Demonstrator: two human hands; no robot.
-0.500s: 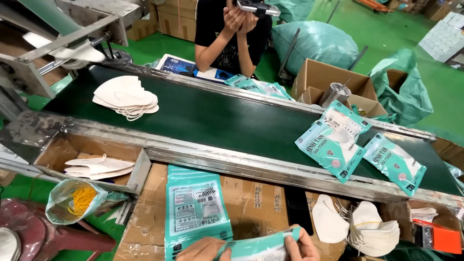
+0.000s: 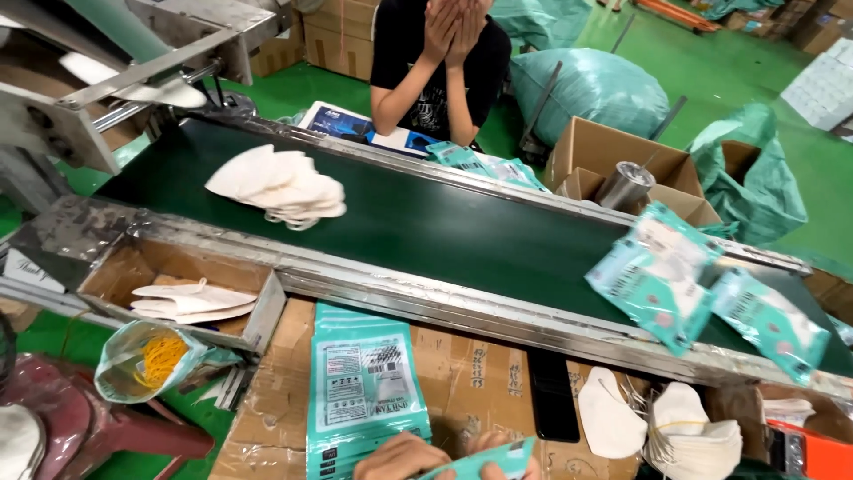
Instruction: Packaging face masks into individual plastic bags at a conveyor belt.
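At the bottom edge my left hand (image 2: 400,457) and my right hand (image 2: 498,444) both grip a teal pouch (image 2: 484,462), only partly in view. Just left of them lies a stack of flat teal pouches (image 2: 360,391) on the cardboard worktop (image 2: 480,364). A pile of white folded masks (image 2: 280,188) rides on the dark green conveyor belt (image 2: 444,231). Filled teal pouches (image 2: 662,271) lie on the belt at the right.
A person in a black shirt (image 2: 426,62) sits across the belt, hands over the face. A cardboard tray with masks (image 2: 191,302) is at left, loose white masks (image 2: 684,431) at right, a black phone (image 2: 553,396) on the worktop, boxes and green sacks behind.
The mask pile and filled pouches have moved along the belt toward the right. The person opposite has raised both hands over the face. My hands stay on the pouch.
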